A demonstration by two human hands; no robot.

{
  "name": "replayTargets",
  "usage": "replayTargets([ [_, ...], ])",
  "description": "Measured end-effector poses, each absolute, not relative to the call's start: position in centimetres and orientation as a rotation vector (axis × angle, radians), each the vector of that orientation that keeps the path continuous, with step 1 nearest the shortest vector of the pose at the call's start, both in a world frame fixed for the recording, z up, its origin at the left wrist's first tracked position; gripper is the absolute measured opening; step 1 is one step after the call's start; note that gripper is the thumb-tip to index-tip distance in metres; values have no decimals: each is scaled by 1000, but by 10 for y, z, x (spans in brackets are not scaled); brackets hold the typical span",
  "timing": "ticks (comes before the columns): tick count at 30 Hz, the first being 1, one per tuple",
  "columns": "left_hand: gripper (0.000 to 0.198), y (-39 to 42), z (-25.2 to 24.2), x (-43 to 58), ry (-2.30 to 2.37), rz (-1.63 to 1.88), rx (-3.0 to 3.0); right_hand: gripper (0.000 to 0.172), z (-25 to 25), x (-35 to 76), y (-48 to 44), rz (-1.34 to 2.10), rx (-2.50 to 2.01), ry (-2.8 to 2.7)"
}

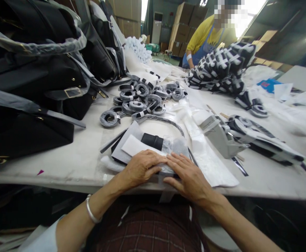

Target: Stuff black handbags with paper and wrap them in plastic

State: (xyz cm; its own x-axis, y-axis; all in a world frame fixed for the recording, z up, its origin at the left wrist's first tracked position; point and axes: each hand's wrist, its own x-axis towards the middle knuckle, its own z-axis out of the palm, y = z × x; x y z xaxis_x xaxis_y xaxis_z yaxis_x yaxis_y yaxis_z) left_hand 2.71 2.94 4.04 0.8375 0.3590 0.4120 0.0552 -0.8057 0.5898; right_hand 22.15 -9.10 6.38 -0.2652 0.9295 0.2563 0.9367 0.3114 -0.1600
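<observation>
Both of my hands rest at the near edge of the white table (pixel 71 161). My left hand (pixel 142 167) lies with curled fingers on a flat bundle of white paper and clear film wrapped round a black strap (pixel 153 140). My right hand (pixel 188 176) lies flat beside it, fingers stretched and pressing the film. A long dark strap (pixel 165 121) curves behind the bundle.
Several coiled straps banded with white paper (pixel 139 99) lie mid-table. Black bags in clear plastic (pixel 37 70) are stacked at left. A grey tape dispenser (pixel 221 134) and wrapped pieces (pixel 263 138) sit right. Across the table a person in a yellow top (pixel 204 35) works by a pile of wrapped straps (pixel 223 66).
</observation>
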Motion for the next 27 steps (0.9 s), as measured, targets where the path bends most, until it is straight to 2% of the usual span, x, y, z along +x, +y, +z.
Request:
replayTargets([
  [4, 30, 31, 41, 26, 304, 731, 2399, 38, 74, 224, -90, -172, -1578, -2357],
  [9, 43, 25, 35, 27, 359, 772, 2498, 23, 70, 220, -85, -390, -1476, -2418],
  [14, 27, 14, 19, 33, 349, 971, 2764, 15, 65, 216, -83, -411, -1562, -2335],
  [18, 19, 11, 15, 35, 359, 1081, 2853, 23, 79, 211, -109, -316, -1519, -2213],
  [20, 18, 12, 15, 35, 360, 1058, 2848, 19, 81, 207, -127, -335, -1482, -2179],
  [27, 17, 13, 15, 36, 386, 1026, 2859, 9, 22, 195, -146, -321, -1683, -2021],
])
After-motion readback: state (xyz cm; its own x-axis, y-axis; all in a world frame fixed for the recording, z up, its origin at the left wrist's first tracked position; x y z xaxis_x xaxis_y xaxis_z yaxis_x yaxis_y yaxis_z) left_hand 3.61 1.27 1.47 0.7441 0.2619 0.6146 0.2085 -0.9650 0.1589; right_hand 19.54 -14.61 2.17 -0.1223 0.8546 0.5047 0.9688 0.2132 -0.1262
